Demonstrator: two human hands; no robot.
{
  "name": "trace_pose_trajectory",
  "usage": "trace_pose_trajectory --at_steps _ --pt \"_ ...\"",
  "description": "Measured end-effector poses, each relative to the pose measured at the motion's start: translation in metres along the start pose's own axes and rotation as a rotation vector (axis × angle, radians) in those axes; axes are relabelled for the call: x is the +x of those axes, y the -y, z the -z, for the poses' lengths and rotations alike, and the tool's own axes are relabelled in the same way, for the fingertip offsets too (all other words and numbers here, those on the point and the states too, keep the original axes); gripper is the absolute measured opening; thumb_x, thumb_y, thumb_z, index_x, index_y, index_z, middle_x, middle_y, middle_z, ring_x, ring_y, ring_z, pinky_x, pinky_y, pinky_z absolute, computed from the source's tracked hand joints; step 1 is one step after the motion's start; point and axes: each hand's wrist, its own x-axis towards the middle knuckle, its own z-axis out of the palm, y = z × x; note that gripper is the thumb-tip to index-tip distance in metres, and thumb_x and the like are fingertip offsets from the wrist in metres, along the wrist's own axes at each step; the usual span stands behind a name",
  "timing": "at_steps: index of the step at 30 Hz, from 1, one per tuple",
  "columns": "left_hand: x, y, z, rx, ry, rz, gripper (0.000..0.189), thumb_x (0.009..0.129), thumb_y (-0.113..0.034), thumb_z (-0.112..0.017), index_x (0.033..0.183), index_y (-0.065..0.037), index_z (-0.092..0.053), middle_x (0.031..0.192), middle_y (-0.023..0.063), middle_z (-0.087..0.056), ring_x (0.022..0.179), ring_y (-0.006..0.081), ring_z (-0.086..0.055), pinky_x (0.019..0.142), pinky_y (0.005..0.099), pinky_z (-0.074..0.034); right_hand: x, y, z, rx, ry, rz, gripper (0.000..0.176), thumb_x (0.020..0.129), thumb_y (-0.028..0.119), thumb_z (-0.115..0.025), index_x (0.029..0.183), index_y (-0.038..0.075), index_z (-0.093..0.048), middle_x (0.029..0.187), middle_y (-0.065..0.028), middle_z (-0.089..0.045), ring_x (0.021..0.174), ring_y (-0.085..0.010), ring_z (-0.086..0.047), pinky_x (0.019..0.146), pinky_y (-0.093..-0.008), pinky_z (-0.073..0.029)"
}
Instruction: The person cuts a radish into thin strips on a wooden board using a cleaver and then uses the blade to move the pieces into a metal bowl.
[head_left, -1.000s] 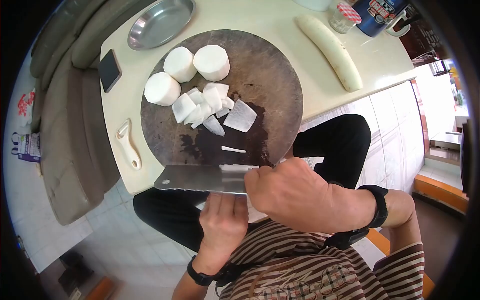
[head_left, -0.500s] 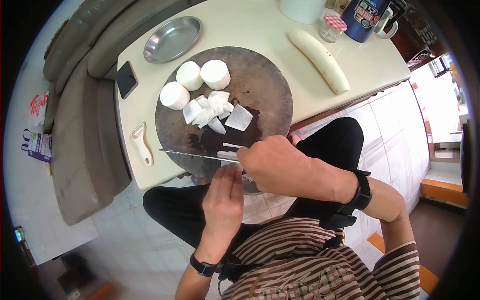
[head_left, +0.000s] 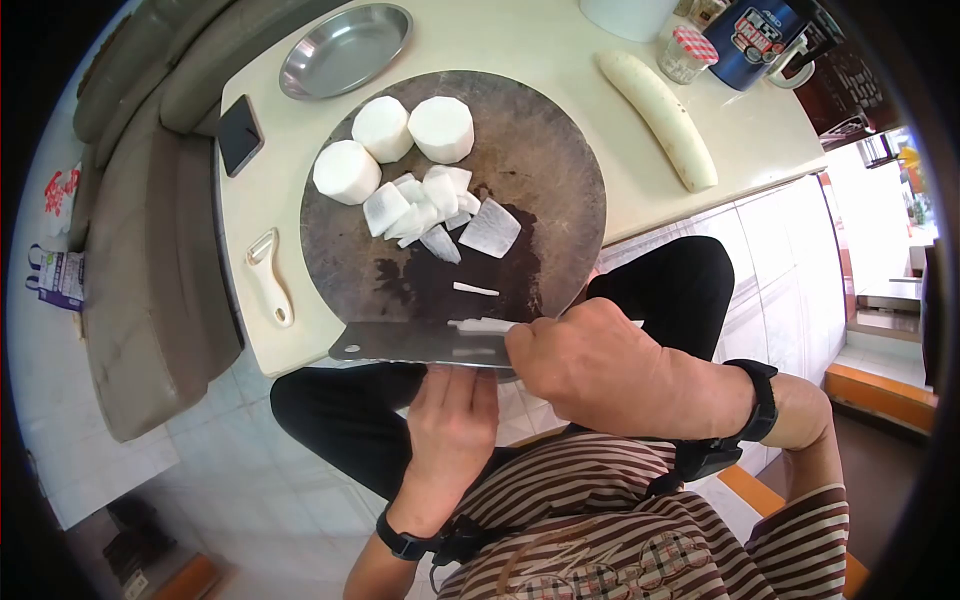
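My right hand (head_left: 570, 350) is wrapped round the handle end of a cleaver (head_left: 420, 342), whose broad blade lies tilted over the near edge of the round cutting board (head_left: 340, 255). Against the blade's near side, my left hand (head_left: 455, 410) has its fingers pressed together; the blade hides their tips and anything under them. White strips (head_left: 484, 326) are at the blade beside my right hand, and one thin strip (head_left: 475, 289) lies farther in. Thin white slices (head_left: 420, 205) sit mid-board, with a squarish slice (head_left: 490, 229) to their right. Three thick white chunks (head_left: 441, 130) stand behind them.
On the table (head_left: 520, 35) are a metal dish (head_left: 345, 52), a phone (head_left: 240, 136), a peeler (head_left: 267, 280), a long white radish (head_left: 660, 120), a jar with a checked lid (head_left: 687, 55) and a blue container (head_left: 750, 42). A sofa (head_left: 135, 260) stands at the left.
The cleaver blade has turned from edge-on to showing its broad face. My right hand has shifted slightly right and down. The whole view has moved a little nearer the board.
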Motion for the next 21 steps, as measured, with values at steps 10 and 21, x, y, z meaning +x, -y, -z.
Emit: trace_pose_trajectory --at_steps 10,21 --pt "0.008 -0.002 0.004 0.042 -0.003 -0.043 0.024 0.069 0.004 -0.068 0.093 0.008 -0.069 0.101 0.0178 -0.067 0.092 0.0353 -0.066 0.079 0.0429 -0.057 0.014 -0.012 -0.003 0.119 -0.068 -0.008 0.014 0.071 0.001 -0.066 0.078 -0.001 -0.054 0.060 -0.0141 -0.057 0.053 -0.0325 -0.063 0.048 -0.0413 -0.048" --pt "0.002 -0.002 0.001 -0.011 -0.008 0.001 0.019 0.072 0.006 -0.071 0.091 0.008 -0.069 0.094 0.0159 -0.068 0.089 0.0352 -0.067 0.078 0.0426 -0.057 -0.003 0.000 0.008 0.061 0.031 -0.019 0.017 0.066 -0.001 -0.066 0.076 -0.001 -0.052 0.061 -0.0147 -0.057 0.051 -0.0310 -0.062 0.045 -0.0397 -0.047"
